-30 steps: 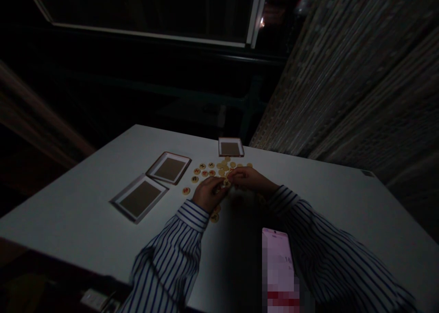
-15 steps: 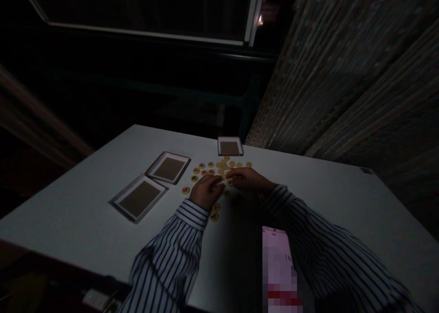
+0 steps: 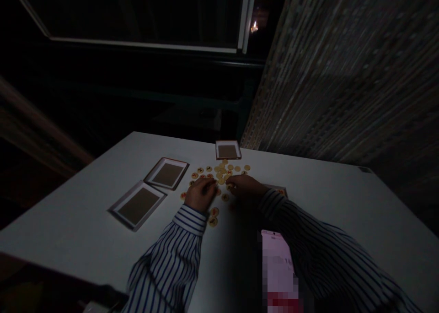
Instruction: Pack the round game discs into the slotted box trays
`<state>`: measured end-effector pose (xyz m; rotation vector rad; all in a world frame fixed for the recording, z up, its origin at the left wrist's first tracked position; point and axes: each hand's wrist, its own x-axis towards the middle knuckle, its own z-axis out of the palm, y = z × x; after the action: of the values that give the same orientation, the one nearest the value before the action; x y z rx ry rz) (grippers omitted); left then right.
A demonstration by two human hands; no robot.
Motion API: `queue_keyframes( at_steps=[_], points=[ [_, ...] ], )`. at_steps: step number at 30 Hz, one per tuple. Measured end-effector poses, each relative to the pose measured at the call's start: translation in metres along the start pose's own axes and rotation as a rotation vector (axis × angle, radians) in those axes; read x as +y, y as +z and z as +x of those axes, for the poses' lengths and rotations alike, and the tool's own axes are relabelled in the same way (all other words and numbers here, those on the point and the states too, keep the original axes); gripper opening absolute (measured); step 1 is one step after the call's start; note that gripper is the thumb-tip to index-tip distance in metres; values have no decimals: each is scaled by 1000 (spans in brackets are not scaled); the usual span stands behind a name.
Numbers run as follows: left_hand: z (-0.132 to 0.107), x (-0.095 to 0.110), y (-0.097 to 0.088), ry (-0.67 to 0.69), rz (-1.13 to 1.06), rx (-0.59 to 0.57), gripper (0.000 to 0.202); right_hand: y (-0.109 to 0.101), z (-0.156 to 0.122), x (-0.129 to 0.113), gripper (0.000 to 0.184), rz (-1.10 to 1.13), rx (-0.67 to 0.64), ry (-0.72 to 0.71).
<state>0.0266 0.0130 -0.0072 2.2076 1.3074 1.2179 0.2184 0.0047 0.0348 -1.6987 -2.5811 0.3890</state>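
Round, pale yellow Chinese chess pieces (image 3: 221, 169), some with red or black characters and some blank side up, are scattered over the white table. My left hand (image 3: 200, 195) is closed at the left of the cluster, its fingers curled in; anything inside is too dark to make out. Just across from it, my right hand (image 3: 245, 186) bends its thumb and fingers in a pinch around a black-marked piece (image 3: 229, 187). Two more pieces (image 3: 213, 217) lie close together below the left hand. Shadow hides part of the table under my right hand.
Two shallow trays (image 3: 167, 174) (image 3: 139, 206) sit at the left, and another tray (image 3: 227, 151) stands at the back. Partly hidden behind my right wrist is a box edge (image 3: 284, 191) with a red-marked piece. A lit phone (image 3: 276, 253) lies near my right forearm.
My hands, nearly touching before, have drawn apart, the left one back to the left. The box edge by my right wrist has come into view. The whole view has shifted slightly.
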Motion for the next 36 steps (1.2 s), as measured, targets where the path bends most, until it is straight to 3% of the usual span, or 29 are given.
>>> queue_keyframes(
  at_steps=[13,21,25,28,36],
  points=[
    [-1,-2,1,-21,36,-65,19,-5,-5,-11,26,-294,-17,-13],
    [-1,2,1,-12,24,-87,20,-16,-15,2,28,-248,31,10],
    [-2,4,1,-34,29,-99,20,-23,-25,18,29,-197,-21,22],
    [-3,4,2,-10,21,-93,20,-20,-30,25,29,-192,-73,-3],
    [-3,6,3,37,-3,-110,20,-8,-27,22,26,-214,-45,-70]
  ],
)
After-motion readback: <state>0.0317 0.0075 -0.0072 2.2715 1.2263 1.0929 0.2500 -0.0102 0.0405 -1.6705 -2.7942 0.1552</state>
